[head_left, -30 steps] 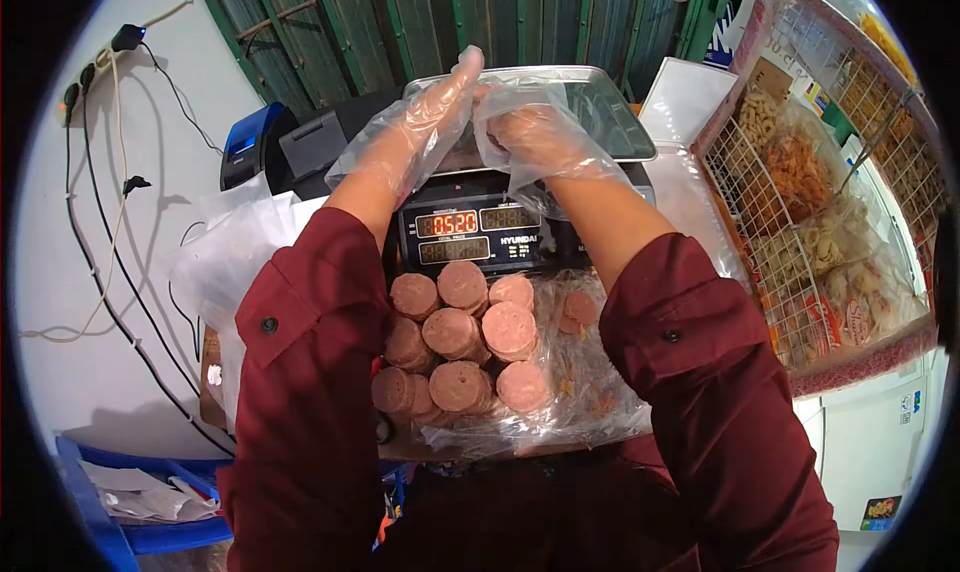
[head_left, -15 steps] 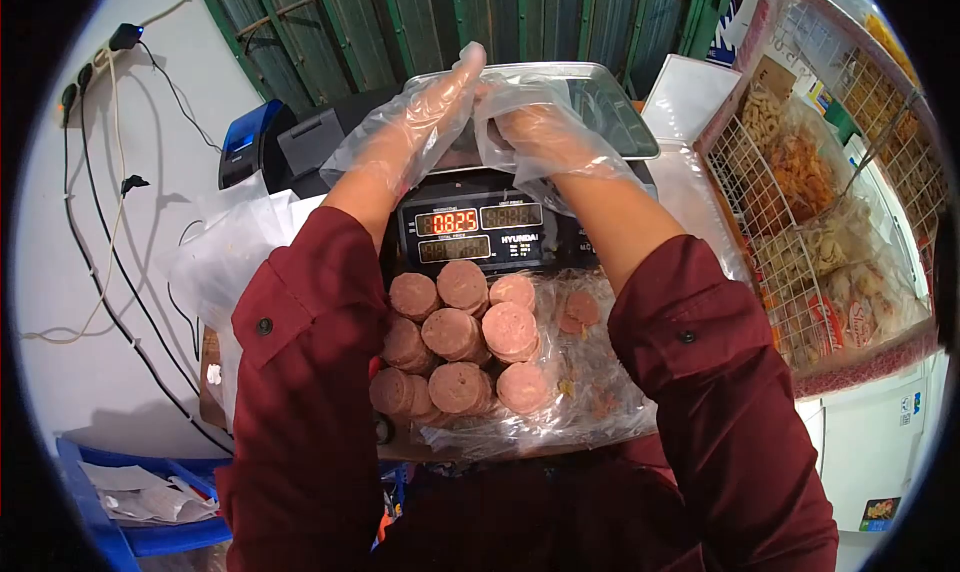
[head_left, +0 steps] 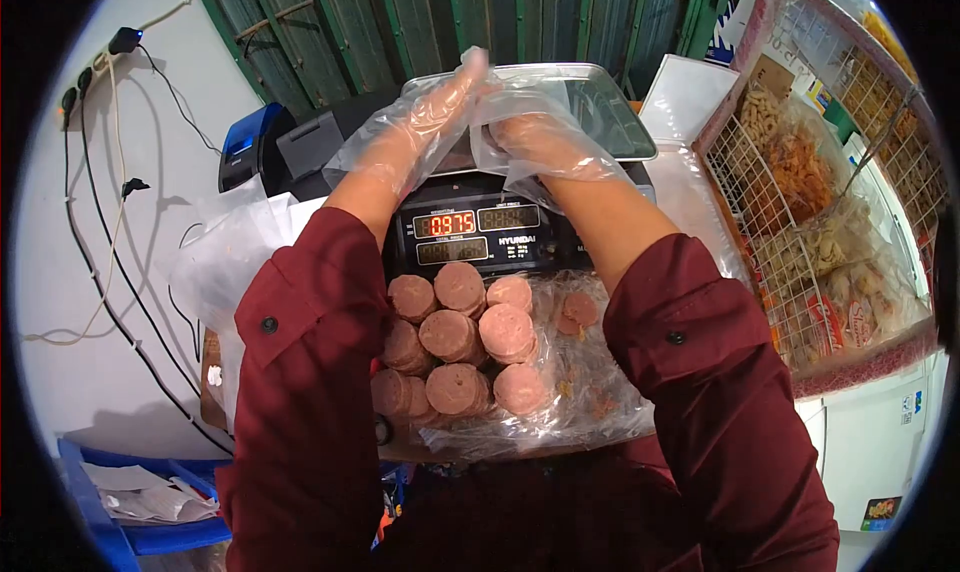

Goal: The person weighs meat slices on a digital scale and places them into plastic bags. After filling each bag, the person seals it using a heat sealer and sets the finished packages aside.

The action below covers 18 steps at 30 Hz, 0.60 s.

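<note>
My left hand [head_left: 432, 115], in a clear plastic glove, is over the metal tray [head_left: 625, 122] on the scale. Its fingers stretch forward and look open. Close beside it, my right hand [head_left: 535, 132], gloved the same way, curves inward; its fingers are mostly hidden. Whatever lies between the palms is out of sight. Below the tray, the black scale [head_left: 545, 254] has a lit red display [head_left: 452, 224] that seems to read 0.975. Several stacks of round pink meat slices [head_left: 450, 337] stand between my forearms on a plastic sheet [head_left: 600, 412].
A wire basket [head_left: 790, 232] of bagged foods stands at right. On the left are a blue-and-black device [head_left: 250, 144], a white plastic bag [head_left: 225, 252] and cables [head_left: 100, 272] along the wall. A blue chair [head_left: 100, 512] with papers is at lower left. Green metal panels [head_left: 450, 17] close the back.
The scale's reading has risen from 0.825 to about 0.975. My hands have shifted only slightly over the tray, and the slice stacks remain in place.
</note>
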Motion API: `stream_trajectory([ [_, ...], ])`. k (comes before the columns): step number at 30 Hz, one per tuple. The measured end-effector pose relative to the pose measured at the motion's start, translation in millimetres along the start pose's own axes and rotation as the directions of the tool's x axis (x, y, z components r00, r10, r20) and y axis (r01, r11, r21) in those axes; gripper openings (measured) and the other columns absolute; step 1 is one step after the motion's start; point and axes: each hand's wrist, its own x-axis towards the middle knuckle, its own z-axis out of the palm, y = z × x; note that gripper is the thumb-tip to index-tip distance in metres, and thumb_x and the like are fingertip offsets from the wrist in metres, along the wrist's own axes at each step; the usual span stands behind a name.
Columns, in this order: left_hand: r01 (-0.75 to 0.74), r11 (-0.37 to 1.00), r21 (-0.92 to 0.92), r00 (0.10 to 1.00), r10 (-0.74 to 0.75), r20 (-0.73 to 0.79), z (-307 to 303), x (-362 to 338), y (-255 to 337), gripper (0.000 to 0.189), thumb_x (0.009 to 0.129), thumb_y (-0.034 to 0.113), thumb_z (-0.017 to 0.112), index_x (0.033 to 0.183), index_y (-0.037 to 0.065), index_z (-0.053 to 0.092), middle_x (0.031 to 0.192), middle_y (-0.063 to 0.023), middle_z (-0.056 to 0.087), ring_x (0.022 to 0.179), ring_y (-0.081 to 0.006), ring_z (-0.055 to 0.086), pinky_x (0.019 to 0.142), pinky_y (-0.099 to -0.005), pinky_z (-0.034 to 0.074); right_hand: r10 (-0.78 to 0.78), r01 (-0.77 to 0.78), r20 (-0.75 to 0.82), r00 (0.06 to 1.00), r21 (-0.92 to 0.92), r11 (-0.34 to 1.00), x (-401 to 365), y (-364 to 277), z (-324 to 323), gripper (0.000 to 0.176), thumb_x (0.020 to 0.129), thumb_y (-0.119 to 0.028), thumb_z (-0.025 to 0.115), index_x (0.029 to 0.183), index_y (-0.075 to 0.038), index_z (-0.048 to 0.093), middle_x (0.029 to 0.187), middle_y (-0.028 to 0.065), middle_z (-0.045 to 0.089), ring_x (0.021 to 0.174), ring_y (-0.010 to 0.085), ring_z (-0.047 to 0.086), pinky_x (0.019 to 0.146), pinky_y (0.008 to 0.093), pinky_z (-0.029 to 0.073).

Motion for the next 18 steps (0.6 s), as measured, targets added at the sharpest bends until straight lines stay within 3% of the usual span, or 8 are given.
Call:
stream_trajectory([
  [2, -0.005, 1.000, 0.010, 1.000, 0.005, -0.015, -0.5, 3.0, 0.1, 0.088, 0.095, 0.073, 0.031, 0.139, 0.000, 0.055, 0.146, -0.0205, 0.047, 0.138, -0.0280, 0.038, 0.117, -0.0371, 0.022, -0.068, 0.068, -0.034, 0.997, 0.001, 0.998, -0.3, -5.4, -1.7, 0.032, 0.102, -0.024, 0.044, 0.127, -0.011, 0.060, 0.115, 0.0187, 0.067, 0.107, 0.0346, 0.063, 0.091, 0.0415, 0.048],
  [4, -0.019, 1.000, 0.024, 1.000, 0.019, -0.020, -2.9, 10.1, -3.7, 0.081, 0.098, 0.068, 0.032, 0.137, 0.002, 0.057, 0.142, -0.0188, 0.051, 0.133, -0.0262, 0.042, 0.115, -0.0354, 0.026, 0.098, -0.096, 0.009, 0.995, -0.103, 0.990, -4.4, -28.7, -15.6, 0.035, 0.104, -0.030, 0.040, 0.126, -0.010, 0.060, 0.112, 0.0199, 0.068, 0.105, 0.0351, 0.063, 0.090, 0.0415, 0.048],
  [8, -0.022, 0.996, 0.089, 0.998, 0.027, -0.060, -3.7, 13.5, -7.5, 0.067, 0.103, 0.058, 0.033, 0.134, 0.005, 0.061, 0.134, -0.0155, 0.059, 0.124, -0.0224, 0.051, 0.110, -0.0320, 0.033, 0.168, -0.163, 0.062, 0.984, -0.075, 0.984, -5.3, -37.9, -25.4, 0.038, 0.105, -0.034, 0.039, 0.122, -0.008, 0.062, 0.111, 0.0208, 0.068, 0.103, 0.0348, 0.064, 0.089, 0.0420, 0.048],
  [11, -0.013, 0.993, 0.114, 0.996, 0.024, -0.092, -0.8, 8.3, -1.1, 0.060, 0.106, 0.052, 0.034, 0.132, 0.006, 0.062, 0.130, -0.0138, 0.063, 0.120, -0.0206, 0.056, 0.108, -0.0303, 0.037, 0.243, -0.211, 0.226, 0.943, -0.155, 0.965, -7.4, -45.4, -32.0, 0.034, 0.099, -0.025, 0.047, 0.130, -0.017, 0.059, 0.123, 0.0175, 0.065, 0.116, 0.0359, 0.060, 0.098, 0.0442, 0.046],
  [13, -0.065, 0.989, 0.129, 0.998, 0.067, -0.014, 4.2, -11.3, 13.2, 0.061, 0.106, 0.052, 0.034, 0.129, 0.004, 0.064, 0.127, -0.0106, 0.064, 0.118, -0.0191, 0.055, 0.106, -0.0314, 0.038, 0.275, -0.281, 0.056, 0.960, 0.199, 0.939, -17.4, -51.4, -29.3, 0.035, 0.102, -0.031, 0.046, 0.108, -0.004, 0.067, 0.109, 0.0203, 0.068, 0.100, 0.0311, 0.065, 0.088, 0.0405, 0.048],
  [14, -0.063, 0.990, 0.129, 0.998, 0.066, -0.014, 8.8, -21.7, 17.3, 0.061, 0.106, 0.052, 0.034, 0.129, 0.004, 0.064, 0.127, -0.0106, 0.064, 0.118, -0.0191, 0.055, 0.106, -0.0314, 0.038, 0.276, -0.282, 0.058, 0.959, 0.199, 0.938, -18.4, -45.4, -30.5, 0.035, 0.102, -0.031, 0.046, 0.108, -0.004, 0.067, 0.109, 0.0203, 0.068, 0.100, 0.0311, 0.065, 0.088, 0.0405, 0.048],
  [16, -0.058, 0.998, -0.036, 0.993, 0.054, -0.107, 16.3, -37.6, 21.3, 0.064, 0.105, 0.054, 0.038, 0.128, 0.000, 0.064, 0.129, -0.0124, 0.064, 0.119, -0.0230, 0.056, 0.106, -0.0317, 0.039, -0.088, 0.108, 0.200, 0.976, -0.087, 0.990, -20.5, -27.6, -33.5, 0.030, 0.097, -0.026, 0.054, 0.107, -0.001, 0.068, 0.109, 0.0201, 0.069, 0.101, 0.0309, 0.066, 0.086, 0.0420, 0.050],
  [18, -0.007, 0.999, -0.038, 0.996, 0.003, -0.087, 12.3, -33.6, 18.8, 0.068, 0.103, 0.058, 0.038, 0.130, 0.001, 0.063, 0.132, -0.0123, 0.062, 0.122, -0.0234, 0.055, 0.107, -0.0327, 0.038, 0.059, -0.026, 0.217, 0.974, -0.151, 0.988, -25.1, -45.6, -37.9, 0.028, 0.095, -0.022, 0.058, 0.108, 0.000, 0.069, 0.110, 0.0205, 0.069, 0.100, 0.0325, 0.066, 0.087, 0.0418, 0.051],
])
